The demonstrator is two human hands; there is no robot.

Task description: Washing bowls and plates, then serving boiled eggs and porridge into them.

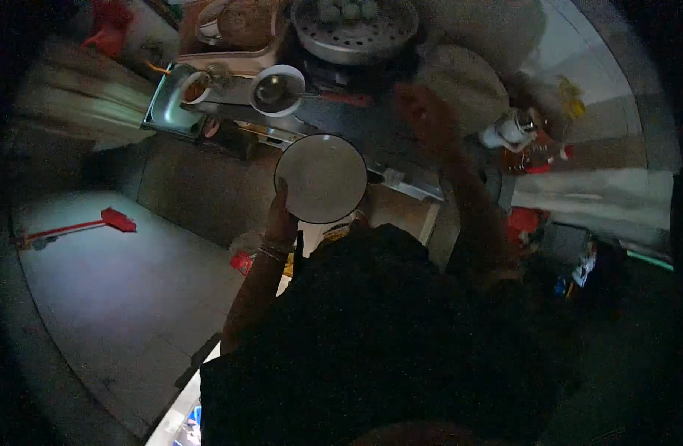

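Note:
My left hand (281, 217) is closed on the edge of a wide white bowl (323, 177) with a dark rim. The bowl is in front of my body, near the counter's front edge, and I see nothing in it. My right hand (425, 111) reaches over the dark counter on the right, below a metal steamer tray (341, 49) with round pale pieces on it. Blur and dim light hide its fingers. Left of it, a smaller white bowl (295, 106) stands on the counter, with a red-handled ladle (341, 98) resting across it.
A sink (176, 104) is at the counter's left end, with a small cup (196, 88) beside it. Behind stands a pinkish tray (241, 61). White container (509, 130) and bottles (538, 157) stand at the right. On the floor at left lies a red long-handled dustpan or broom (118, 220).

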